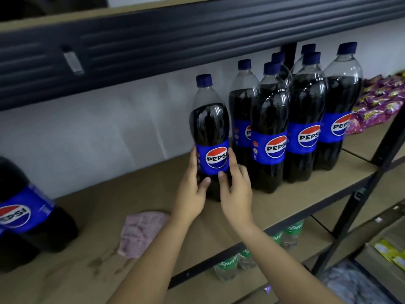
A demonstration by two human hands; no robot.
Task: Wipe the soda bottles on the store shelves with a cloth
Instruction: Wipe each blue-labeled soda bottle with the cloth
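Beside held bottle, clustered bottles.

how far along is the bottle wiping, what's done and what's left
Done: hard to judge; no bottle shows clear signs of wiping. In hand: the left hand and right hand both grip one Pepsi bottle standing apart from the group, while the pink cloth lies unused on the shelf. Left: possibly the clustered bottles and the Pepsi bottles at far left.
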